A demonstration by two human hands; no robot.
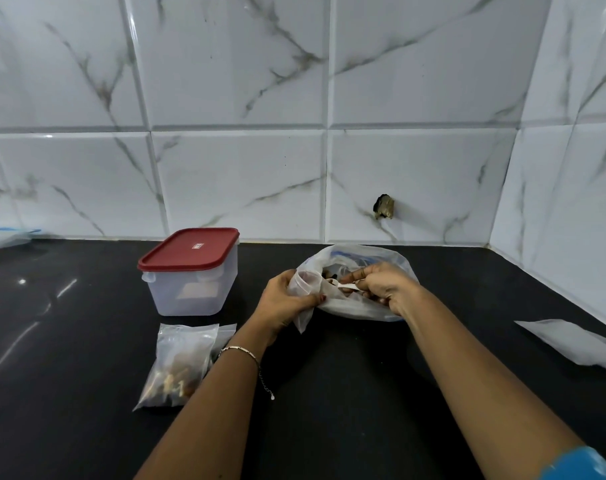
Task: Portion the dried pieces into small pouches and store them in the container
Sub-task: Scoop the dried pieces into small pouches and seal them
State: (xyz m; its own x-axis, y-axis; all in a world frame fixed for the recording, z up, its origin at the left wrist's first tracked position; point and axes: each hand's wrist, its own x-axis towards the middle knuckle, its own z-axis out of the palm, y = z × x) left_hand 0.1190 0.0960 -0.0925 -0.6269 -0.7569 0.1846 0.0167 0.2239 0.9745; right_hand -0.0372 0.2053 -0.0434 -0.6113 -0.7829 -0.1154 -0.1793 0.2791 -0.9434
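You stand at a black counter (346, 393) against a white marble-tiled wall (242, 81), both forearms reaching forward.

Your left hand (287, 299) grips a small clear pouch (306, 289), fingers curled round its neck so the mouth stays open and faces right. The pouch's lower end hangs below your hand, just above the counter.

Your right hand (388, 289) pinches the handle of a white spoon (350, 287) between thumb and fingers. The spoon points left, its bowl close to the pouch's mouth.

Both hands meet at the open mouth of a larger clear bag (381, 258), which lies on the counter near the wall. Dark dried pieces (329, 273) show inside it, between your hands.

To the left, near the wall, stands a frosted plastic container (190, 289) with its red lid (190, 249) on. Just in front of it, filled pouches (176, 365) lie flat and overlapping, beside your left forearm; brown pieces show through the top one. How many there are cannot be told.

A thin bracelet (240, 349) circles your left wrist. A flat clear plastic sheet (571, 341) lies at the counter's right edge, well apart from your hands. A dark hole (384, 206) breaks one wall tile above the bag.
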